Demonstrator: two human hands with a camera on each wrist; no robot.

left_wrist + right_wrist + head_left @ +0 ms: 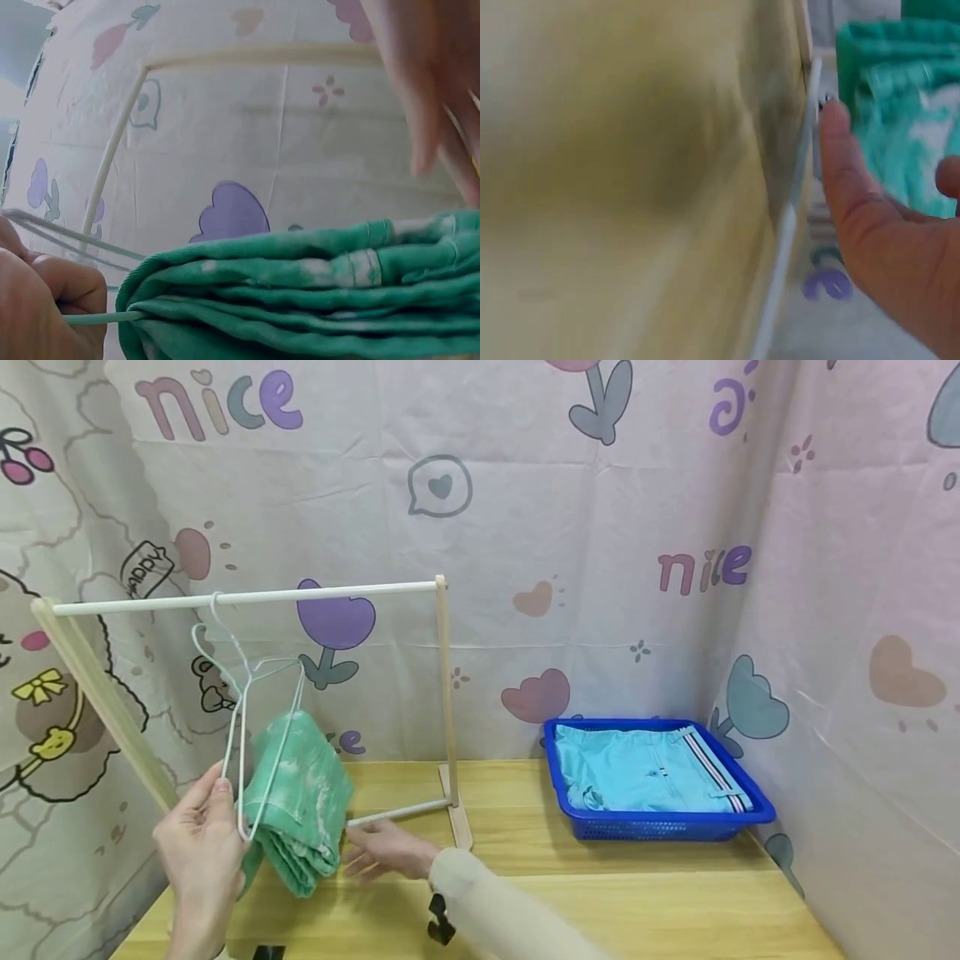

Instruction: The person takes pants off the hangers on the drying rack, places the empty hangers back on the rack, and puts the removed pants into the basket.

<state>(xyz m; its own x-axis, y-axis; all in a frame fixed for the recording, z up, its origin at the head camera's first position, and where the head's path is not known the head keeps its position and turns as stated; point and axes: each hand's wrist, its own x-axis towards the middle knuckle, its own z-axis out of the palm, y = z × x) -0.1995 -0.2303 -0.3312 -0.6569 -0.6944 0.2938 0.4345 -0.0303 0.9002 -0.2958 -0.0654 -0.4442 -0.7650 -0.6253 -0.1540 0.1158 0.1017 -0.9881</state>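
Note:
My left hand [202, 835] grips the side of a white wire hanger [242, 752], thumb and fingers curled on the wire. A folded green and white garment [303, 793] hangs over the hangers' lower bar, its layers facing down. Two hanger hooks show at the top: one lies over the rack's white rod [322, 592], the other curves free just below it. In the left wrist view, a thin wire runs from the left hand into the fold of the garment [300, 292]. My right hand [390, 850] reaches beside the garment's lower right edge with fingers extended, holding nothing.
The rack has wooden posts [446, 693] and a thin lower rod [401, 812] behind my right hand. At the right of the wooden table [637, 893], a blue basket [652, 827] holds folded light blue clothing [637, 768]. Printed curtains [480, 543] enclose the back and sides.

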